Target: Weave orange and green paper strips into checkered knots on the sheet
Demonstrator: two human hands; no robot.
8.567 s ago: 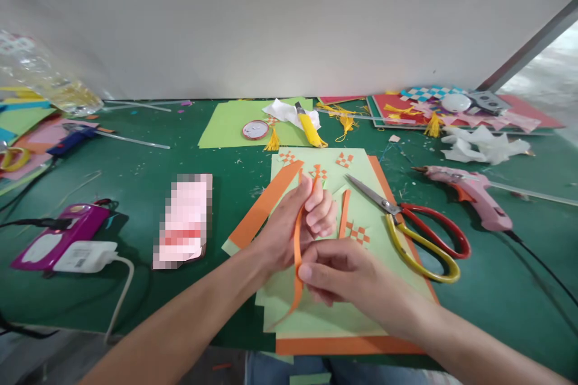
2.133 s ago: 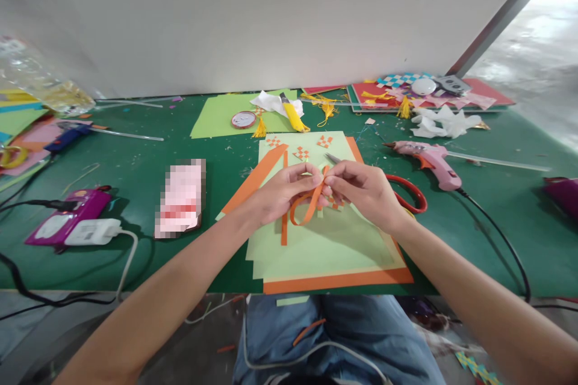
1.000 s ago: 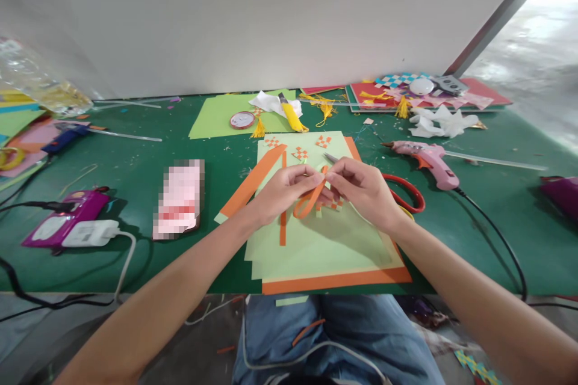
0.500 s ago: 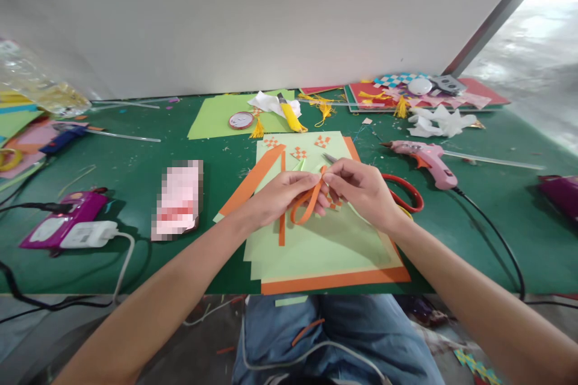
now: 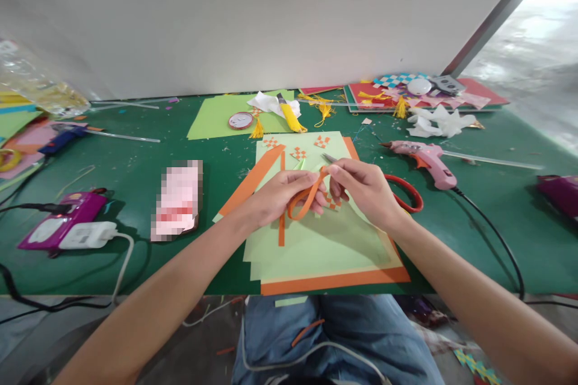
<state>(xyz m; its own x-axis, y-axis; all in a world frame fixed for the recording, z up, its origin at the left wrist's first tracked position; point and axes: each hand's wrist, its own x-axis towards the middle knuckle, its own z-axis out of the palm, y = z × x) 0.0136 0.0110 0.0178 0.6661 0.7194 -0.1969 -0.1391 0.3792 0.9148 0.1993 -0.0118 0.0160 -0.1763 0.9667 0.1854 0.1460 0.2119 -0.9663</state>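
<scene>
Between my two hands an orange paper strip (image 5: 301,209) is bent into a loop above a stack of pale green paper (image 5: 316,246). My left hand (image 5: 289,194) pinches the strip near the top of the loop. With thumb and finger, my right hand (image 5: 359,183) grips the strip's upper end. Under the hands a small orange-and-white checked piece (image 5: 333,201) is partly hidden. More checked pieces (image 5: 298,153) lie on the paper, with a narrow orange strip (image 5: 282,230) and a wider one (image 5: 253,183) to the left. Red-handled scissors (image 5: 409,191) lie partly behind my right hand.
A pink glue gun (image 5: 428,162) with its cord lies at right. At left are a phone (image 5: 177,201), a purple power strip (image 5: 79,216) and a blue glue gun (image 5: 63,138). A yellow cutter (image 5: 291,113) and tassels (image 5: 257,128) lie behind, near a grey wall (image 5: 271,24).
My right hand has shifted slightly right, drawing the strip's upper end outward a little. The loop has tilted and moved slightly left and up.
</scene>
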